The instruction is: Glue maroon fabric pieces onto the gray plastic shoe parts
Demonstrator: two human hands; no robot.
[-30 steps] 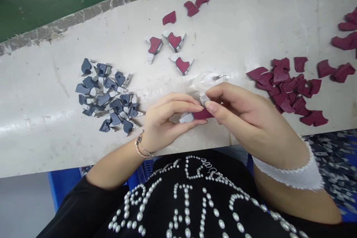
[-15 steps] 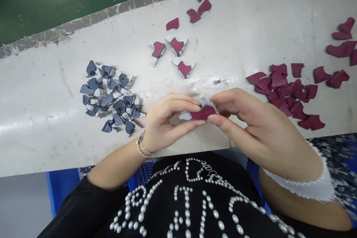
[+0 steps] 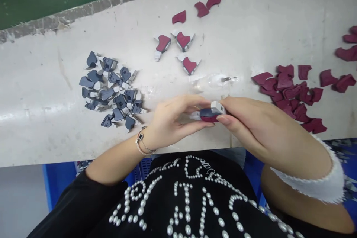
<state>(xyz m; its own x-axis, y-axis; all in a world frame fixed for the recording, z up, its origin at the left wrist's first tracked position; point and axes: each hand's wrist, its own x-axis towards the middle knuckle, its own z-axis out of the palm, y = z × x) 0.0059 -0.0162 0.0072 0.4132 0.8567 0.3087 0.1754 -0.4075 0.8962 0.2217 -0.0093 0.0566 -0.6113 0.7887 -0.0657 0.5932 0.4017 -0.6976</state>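
My left hand (image 3: 173, 119) and my right hand (image 3: 256, 126) pinch one small part (image 3: 209, 112) between their fingertips, just above the near edge of the white table (image 3: 41, 119). The part shows a white plastic end, a dark blue body and a maroon piece pressed against its underside. To the left of my left hand lies a heap of dark blue and white parts (image 3: 111, 91). A heap of maroon pieces (image 3: 290, 93) lies to the right of my right hand.
Three white parts fitted with maroon pieces (image 3: 181, 50) lie beyond my hands, and loose maroon pieces (image 3: 200, 5) farther back. A clear plastic bit with a metal pin (image 3: 214, 80) lies just past my fingers. Blue crates (image 3: 57, 182) sit below the table edge.
The part has been turned in my fingers: its maroon face showed before, now its blue side and white end face up. My view has shifted slightly.
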